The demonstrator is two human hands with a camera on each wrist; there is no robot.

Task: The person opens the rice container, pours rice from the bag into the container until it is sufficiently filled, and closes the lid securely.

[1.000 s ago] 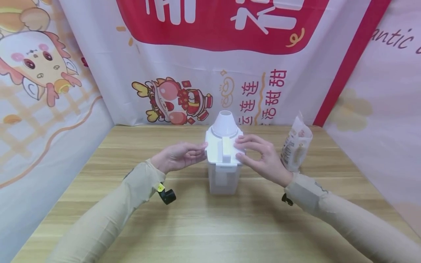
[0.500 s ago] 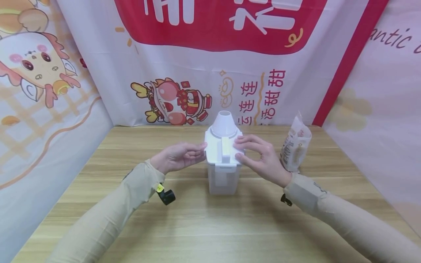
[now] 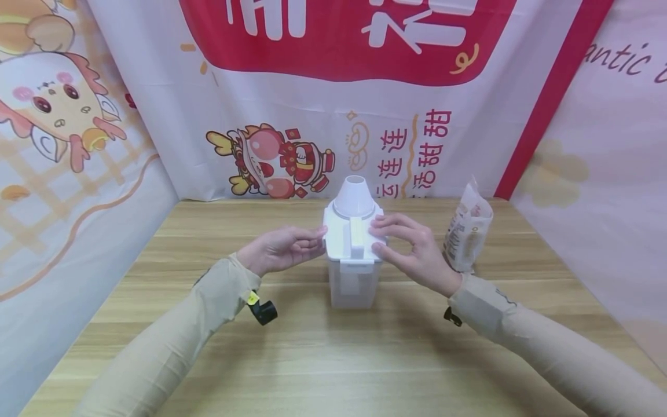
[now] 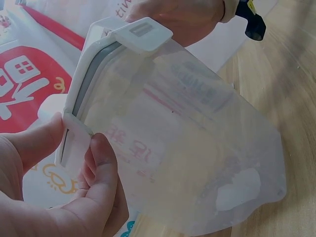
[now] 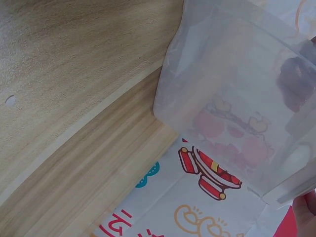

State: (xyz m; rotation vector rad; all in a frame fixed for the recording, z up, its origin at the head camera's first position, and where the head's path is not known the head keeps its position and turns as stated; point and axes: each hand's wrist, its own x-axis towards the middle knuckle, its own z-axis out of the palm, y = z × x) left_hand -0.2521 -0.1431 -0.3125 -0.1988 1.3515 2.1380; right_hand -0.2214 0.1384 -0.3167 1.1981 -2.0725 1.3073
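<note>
A translucent storage box [image 3: 354, 289] stands upright on the table under a white lid [image 3: 340, 240]. On the lid are a raised white handle [image 3: 356, 236] and a white cone-shaped cap [image 3: 355, 198]. My left hand [image 3: 285, 248] is at the lid's left edge. There, in the left wrist view, its thumb and index finger pinch a white side latch [image 4: 75, 148]. From the other side, my right hand [image 3: 417, 248] rests its fingertips and thumb on the lid's right edge. Another white latch [image 3: 356, 266] faces me at the front.
A printed clear plastic bag [image 3: 469, 231] stands at the back right, beyond my right wrist. Behind the wooden table [image 3: 333, 365] hangs a printed cloth [image 3: 292, 98], with more cloth along both sides.
Both hands keep the same places on the lid, and the box has not moved on the table. Only a slight shift of the head view shows.
</note>
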